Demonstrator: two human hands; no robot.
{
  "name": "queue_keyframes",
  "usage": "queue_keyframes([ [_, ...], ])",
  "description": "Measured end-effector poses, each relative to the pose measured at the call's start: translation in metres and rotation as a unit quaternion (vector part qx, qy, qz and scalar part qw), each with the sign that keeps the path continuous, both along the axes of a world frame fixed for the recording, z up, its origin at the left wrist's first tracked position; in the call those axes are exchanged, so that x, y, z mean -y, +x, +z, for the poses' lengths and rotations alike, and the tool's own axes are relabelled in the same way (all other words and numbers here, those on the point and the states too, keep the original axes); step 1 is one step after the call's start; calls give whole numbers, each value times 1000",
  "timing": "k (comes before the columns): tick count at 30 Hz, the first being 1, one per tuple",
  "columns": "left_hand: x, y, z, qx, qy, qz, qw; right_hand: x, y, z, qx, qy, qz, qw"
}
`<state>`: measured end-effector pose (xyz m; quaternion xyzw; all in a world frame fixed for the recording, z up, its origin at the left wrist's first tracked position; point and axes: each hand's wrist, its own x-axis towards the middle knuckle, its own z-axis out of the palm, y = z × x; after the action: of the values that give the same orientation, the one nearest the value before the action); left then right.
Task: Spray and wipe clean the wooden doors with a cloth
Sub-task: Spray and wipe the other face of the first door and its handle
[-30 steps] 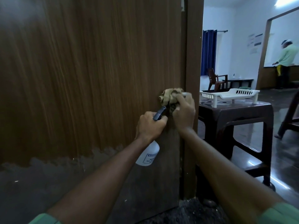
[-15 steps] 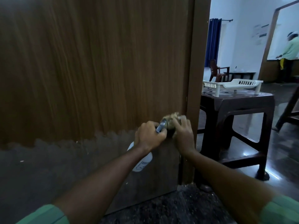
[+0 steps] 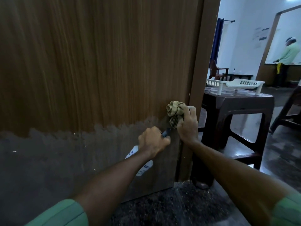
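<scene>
A brown wooden door point(image 3: 97, 62) fills the left and centre; its lower part is grey and worn. My right hand point(image 3: 187, 126) grips a crumpled tan cloth point(image 3: 175, 110) and presses it against the door near its right edge, just above the worn band. My left hand point(image 3: 152, 141) grips a white spray bottle point(image 3: 143, 168) by its dark trigger head, close to the door and just left of and below the cloth. My forearm hides most of the bottle.
The door frame point(image 3: 198, 62) stands right of the door. Beyond it a dark brown plastic table point(image 3: 236, 103) carries a white slotted tray point(image 3: 234, 84). A person in a green shirt point(image 3: 288, 57) stands far right. Dark speckled floor point(image 3: 171, 209) lies below.
The cloth in my right hand went down the door's edge and now sits a little higher again. My left hand with the bottle dropped lower and stays beside it.
</scene>
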<state>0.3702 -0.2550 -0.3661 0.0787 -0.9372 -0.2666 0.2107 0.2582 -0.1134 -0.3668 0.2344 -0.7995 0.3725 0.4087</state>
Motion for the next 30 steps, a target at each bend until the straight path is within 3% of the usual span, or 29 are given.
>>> queue_keyframes([
  [5, 2, -3, -13, -5, 18, -1, 1000, 8, -4, -24, -10, 31, -36, 999],
  [13, 13, -3, -22, -30, 57, 4, 998, -3, -8, -23, -30, 3, 11, 999],
  [18, 13, -4, -21, -51, 63, 7, 997, -4, -6, -57, -45, 146, -43, 987],
  [23, 16, -1, -21, -55, 65, -11, 996, -34, -7, -69, 19, 323, 58, 944],
  [27, 20, -2, -19, -80, 61, -28, 995, -5, -11, -13, -18, 98, 26, 995],
  [30, 26, -2, -21, -99, 73, -32, 992, 10, -4, -17, -54, 81, -23, 995],
])
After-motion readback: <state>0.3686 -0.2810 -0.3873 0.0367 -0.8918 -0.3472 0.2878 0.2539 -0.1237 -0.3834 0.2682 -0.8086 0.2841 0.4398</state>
